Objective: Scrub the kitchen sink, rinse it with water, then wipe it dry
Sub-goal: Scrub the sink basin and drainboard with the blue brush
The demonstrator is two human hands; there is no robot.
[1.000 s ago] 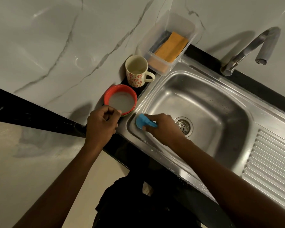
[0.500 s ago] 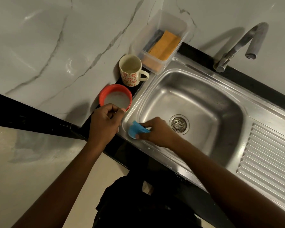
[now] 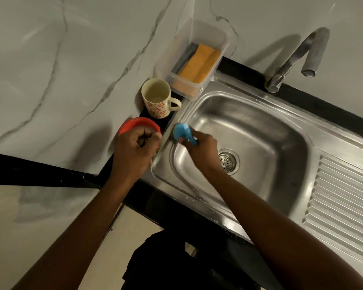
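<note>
A stainless steel sink (image 3: 281, 130) with a round drain (image 3: 227, 161) fills the middle right. My right hand (image 3: 201, 146) grips a blue scrubber (image 3: 182, 131) and presses it against the basin's upper left wall. My left hand (image 3: 134, 150) is curled into a fist and rests on the counter at the sink's left corner, over the near edge of a red bowl (image 3: 134, 123). It holds nothing that I can see. The steel faucet (image 3: 298, 59) arches over the sink's back edge, with no water running.
A patterned mug (image 3: 157, 99) stands behind the red bowl. A clear plastic tub (image 3: 193, 57) with an orange cloth (image 3: 201, 63) sits at the sink's back left corner. The ribbed drainboard (image 3: 344, 201) lies to the right. A marble wall rises behind the black counter.
My right hand has slid the blue scrubber from the basin's front left corner up along the left wall. My left fist has stayed by the red bowl.
</note>
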